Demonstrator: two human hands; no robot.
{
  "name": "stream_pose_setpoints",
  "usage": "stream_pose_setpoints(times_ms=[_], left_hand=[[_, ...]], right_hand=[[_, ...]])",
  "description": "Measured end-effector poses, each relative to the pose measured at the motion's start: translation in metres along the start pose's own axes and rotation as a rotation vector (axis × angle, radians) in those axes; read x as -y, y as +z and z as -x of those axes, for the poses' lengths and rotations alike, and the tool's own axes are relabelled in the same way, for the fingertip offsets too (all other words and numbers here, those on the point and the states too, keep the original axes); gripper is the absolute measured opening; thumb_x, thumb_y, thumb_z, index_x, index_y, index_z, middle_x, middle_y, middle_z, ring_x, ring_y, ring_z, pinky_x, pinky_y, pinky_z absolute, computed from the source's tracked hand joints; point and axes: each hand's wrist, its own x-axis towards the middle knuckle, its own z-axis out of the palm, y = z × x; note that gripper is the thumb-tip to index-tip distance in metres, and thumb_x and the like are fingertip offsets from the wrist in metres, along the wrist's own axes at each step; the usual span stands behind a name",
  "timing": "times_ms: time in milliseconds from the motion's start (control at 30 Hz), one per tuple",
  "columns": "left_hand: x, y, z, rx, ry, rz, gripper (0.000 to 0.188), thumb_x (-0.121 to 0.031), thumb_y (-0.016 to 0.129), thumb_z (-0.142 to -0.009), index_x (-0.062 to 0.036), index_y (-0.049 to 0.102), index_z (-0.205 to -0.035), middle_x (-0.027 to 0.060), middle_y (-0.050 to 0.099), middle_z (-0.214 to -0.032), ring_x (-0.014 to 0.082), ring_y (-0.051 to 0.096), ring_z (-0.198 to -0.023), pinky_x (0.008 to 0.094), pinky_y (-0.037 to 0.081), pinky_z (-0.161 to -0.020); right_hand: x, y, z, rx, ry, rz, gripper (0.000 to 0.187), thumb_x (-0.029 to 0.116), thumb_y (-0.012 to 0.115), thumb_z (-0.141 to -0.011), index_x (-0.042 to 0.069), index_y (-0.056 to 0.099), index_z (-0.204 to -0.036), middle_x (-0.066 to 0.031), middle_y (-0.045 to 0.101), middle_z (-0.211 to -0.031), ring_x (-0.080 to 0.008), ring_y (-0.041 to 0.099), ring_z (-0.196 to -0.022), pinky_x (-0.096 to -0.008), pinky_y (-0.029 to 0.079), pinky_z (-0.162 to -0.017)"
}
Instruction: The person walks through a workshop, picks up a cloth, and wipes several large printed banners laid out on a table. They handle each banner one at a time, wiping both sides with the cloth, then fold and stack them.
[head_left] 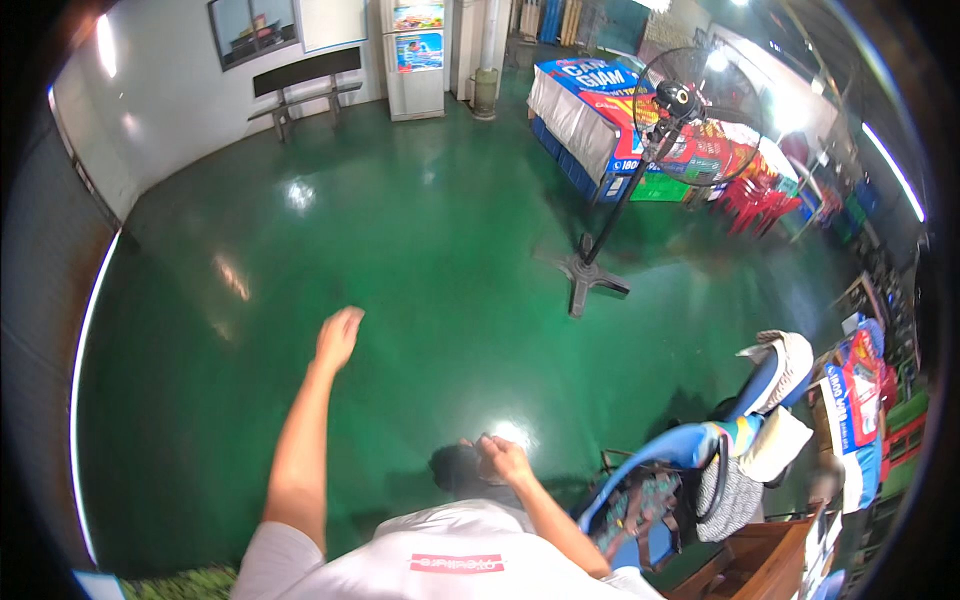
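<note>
A person in a white shirt is seen from head height, looking down over a glossy green floor, both bare arms reaching in from the lower edge. The left hand, left of centre, is held out over the floor with its fingers bent inward; how far it is closed cannot be told. The right hand, low and near the centre, is drawn in close to the body, fingers curled; whether it is fully closed cannot be told either. No object shows in either hand. The nearest thing is a curved blue object in the lower right of the frame, beside the right forearm, its kind unclear, with a dark patterned bundle lying against it. Below this stands a brown wooden piece of furniture. At the upper right, a black pedestal fan stands before a table draped in bright banners, with red chairs just beyond. Along the top left are a dark bench and a white refrigerator against a pale wall.
</note>
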Motion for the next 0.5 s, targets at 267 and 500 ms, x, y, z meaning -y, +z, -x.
stream_pose_setpoints(times_ms=[267, 500], left_hand=[[0.174, 0.059, 0.157, 0.981, -1.476, -0.214, 0.027, -0.024, 0.043, -0.100, -0.0061, 0.060, -0.112, 0.0101, 0.061, -0.100, 0.0235, 0.058, -0.090, 0.0393, 0.046, -0.078], [0.345, 0.212, -0.282, 1.025, -0.949, -0.403, 0.032, -0.021, 0.044, -0.100, -0.0021, 0.056, -0.122, 0.0136, 0.059, -0.119, 0.0258, 0.056, -0.109, 0.0391, 0.043, -0.094]], right_hand=[[0.202, -0.176, -0.434, 0.117, -0.461, -0.291, 0.045, 0.043, 0.050, -0.097, 0.001, 0.065, -0.093, -0.0113, 0.066, -0.081, -0.0190, 0.062, -0.080, -0.0338, 0.048, -0.073], [0.195, -0.256, -0.784, -0.171, 0.540, 0.137, 0.049, 0.050, 0.054, -0.090, 0.006, 0.068, -0.106, -0.0182, 0.069, -0.103, -0.0370, 0.066, -0.099, -0.0425, 0.051, -0.088]])
